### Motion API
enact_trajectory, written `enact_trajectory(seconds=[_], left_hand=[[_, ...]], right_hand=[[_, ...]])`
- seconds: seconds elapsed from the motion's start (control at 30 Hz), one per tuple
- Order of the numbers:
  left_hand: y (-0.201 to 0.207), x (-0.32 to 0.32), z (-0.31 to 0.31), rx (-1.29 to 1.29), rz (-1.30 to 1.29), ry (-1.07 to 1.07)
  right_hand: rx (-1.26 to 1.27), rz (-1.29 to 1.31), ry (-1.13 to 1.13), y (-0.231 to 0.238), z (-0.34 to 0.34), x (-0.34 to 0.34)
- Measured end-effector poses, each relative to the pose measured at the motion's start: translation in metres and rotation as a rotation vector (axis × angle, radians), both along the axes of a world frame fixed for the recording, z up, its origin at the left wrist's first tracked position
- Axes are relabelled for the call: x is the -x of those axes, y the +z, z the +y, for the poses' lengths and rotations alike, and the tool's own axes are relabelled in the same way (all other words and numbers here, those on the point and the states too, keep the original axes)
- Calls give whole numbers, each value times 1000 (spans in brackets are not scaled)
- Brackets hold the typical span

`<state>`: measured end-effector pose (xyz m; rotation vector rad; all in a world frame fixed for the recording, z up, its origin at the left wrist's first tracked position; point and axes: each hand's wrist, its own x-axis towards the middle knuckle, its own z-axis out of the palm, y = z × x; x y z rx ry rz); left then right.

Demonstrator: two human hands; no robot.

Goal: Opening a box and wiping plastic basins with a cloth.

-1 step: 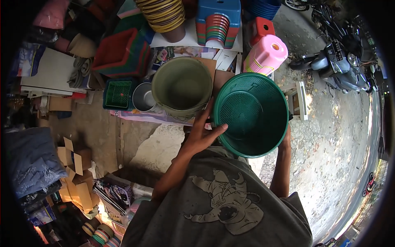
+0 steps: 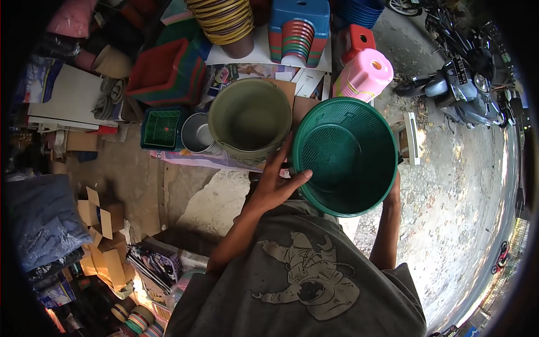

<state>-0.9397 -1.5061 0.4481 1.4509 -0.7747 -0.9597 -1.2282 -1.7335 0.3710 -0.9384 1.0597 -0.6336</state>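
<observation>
A round green plastic basket (image 2: 370, 146) with a perforated bottom is held up in front of me, its open top facing me. My left hand (image 2: 275, 185) grips its left side, the thumb at the rim and the other fingers along the outer wall. On the right side, my right hand (image 2: 394, 188) supports it, with the fingers hidden behind the wall. Just left of the basket stands an olive-green bucket (image 2: 250, 115) with a handle, close to my left fingertips. A small grey metal pail (image 2: 196, 132) is beside that bucket.
Stacked red, green and blue bins (image 2: 163, 73) stand at the back left, near a small green basket (image 2: 163, 127). Behind are yellow-rimmed pots (image 2: 222, 22), a stool stack (image 2: 299, 22) and pink stools (image 2: 365, 73). Cartons (image 2: 104, 219) lie lower left; a motorcycle (image 2: 460, 84) is parked right.
The green basket and my right hand have shifted very slightly to the right. Both hands keep their hold.
</observation>
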Motion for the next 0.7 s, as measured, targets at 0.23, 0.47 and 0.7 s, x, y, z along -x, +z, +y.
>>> enact_trajectory(seconds=[0.23, 0.47, 0.7], left_hand=[[100, -58, 17, 112, -135, -3], [140, -164, 22, 217, -278, 25], [69, -243, 31, 50, -213, 92]], right_hand=[[403, 44, 44, 111, 19, -60], [463, 50, 81, 107, 22, -167], [541, 60, 126, 59, 50, -242]])
